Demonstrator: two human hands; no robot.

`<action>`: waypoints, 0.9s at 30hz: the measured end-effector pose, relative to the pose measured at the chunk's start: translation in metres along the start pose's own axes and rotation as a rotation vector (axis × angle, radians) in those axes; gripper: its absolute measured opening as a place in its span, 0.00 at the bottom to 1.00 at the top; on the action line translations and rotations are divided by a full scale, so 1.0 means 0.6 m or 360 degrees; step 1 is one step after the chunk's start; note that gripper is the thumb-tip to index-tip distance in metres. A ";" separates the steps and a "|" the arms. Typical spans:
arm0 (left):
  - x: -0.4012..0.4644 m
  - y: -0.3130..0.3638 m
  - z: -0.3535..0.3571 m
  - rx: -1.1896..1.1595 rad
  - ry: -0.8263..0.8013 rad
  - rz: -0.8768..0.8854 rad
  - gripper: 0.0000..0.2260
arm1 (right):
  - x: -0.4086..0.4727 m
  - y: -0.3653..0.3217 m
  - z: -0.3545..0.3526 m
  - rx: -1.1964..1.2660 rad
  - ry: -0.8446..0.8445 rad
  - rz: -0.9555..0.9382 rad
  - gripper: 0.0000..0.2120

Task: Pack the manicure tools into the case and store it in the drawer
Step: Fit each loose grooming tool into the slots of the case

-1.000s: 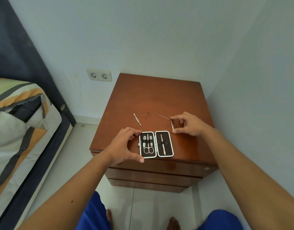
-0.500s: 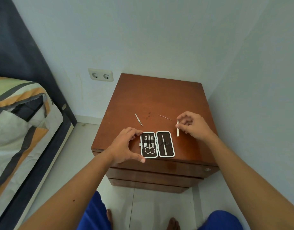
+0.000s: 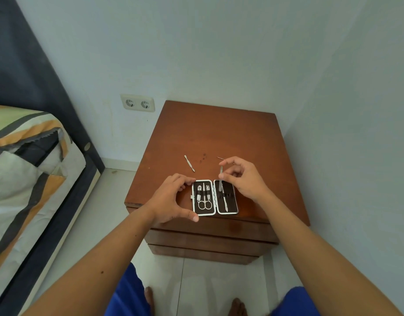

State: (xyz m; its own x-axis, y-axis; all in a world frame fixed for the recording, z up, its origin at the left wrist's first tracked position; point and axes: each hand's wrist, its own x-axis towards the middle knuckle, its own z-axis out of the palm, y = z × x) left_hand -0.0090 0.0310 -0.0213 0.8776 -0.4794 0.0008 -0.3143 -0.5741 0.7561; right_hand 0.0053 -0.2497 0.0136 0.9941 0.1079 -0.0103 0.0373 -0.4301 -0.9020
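The right hand (image 3: pixel 244 179) is pinching a thin metal file (image 3: pixel 220 179) just above the open case (image 3: pixel 215 197), which is lying on the wooden bench (image 3: pixel 214 133). The left hand (image 3: pixel 171 199), fingers spread, is bracing the case's edge. Next, the file likely needs sliding under an elastic loop; 2 slim steel tools are lying beyond the hands.

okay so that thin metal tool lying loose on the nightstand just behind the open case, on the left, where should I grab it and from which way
Pinch the loose tool at its narrow middle shank, coming straight down from above with thumb and forefinger across its width. It lies flat on the nightstand top, slanted, with slightly wider ends, so the waist probably gives the surest hold. The left hand rests on the case, and the right hand already holds another tool.
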 end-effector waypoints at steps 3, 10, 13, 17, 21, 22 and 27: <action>0.000 0.000 0.000 0.0001 0.0007 0.0007 0.48 | 0.003 0.008 0.009 -0.0072 0.0015 -0.0024 0.13; 0.002 0.000 0.000 0.0007 -0.0005 0.0004 0.48 | 0.005 0.019 0.010 -0.0428 -0.0016 -0.0075 0.15; 0.001 0.000 0.000 -0.0001 -0.0002 0.0002 0.48 | 0.002 0.018 0.007 -0.0530 -0.0075 -0.0093 0.15; 0.000 0.001 0.000 0.0003 0.0004 0.0007 0.48 | -0.008 0.012 -0.005 -0.0637 -0.0219 -0.0072 0.21; -0.001 0.004 -0.001 0.0006 0.0003 0.0001 0.48 | -0.017 0.016 -0.016 -0.0802 -0.0387 -0.0094 0.30; -0.001 0.004 -0.002 0.0008 0.0003 0.0001 0.48 | -0.020 0.016 -0.017 -0.0857 -0.0392 -0.0109 0.31; -0.001 0.004 -0.001 0.0009 -0.0003 -0.0001 0.49 | -0.035 0.010 -0.013 -0.0988 -0.0361 -0.0173 0.31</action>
State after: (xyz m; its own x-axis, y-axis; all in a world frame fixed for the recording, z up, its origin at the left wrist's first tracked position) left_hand -0.0103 0.0301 -0.0191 0.8773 -0.4800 -0.0009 -0.3155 -0.5781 0.7525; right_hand -0.0148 -0.2616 0.0121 0.9379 0.3364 -0.0848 0.2552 -0.8347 -0.4881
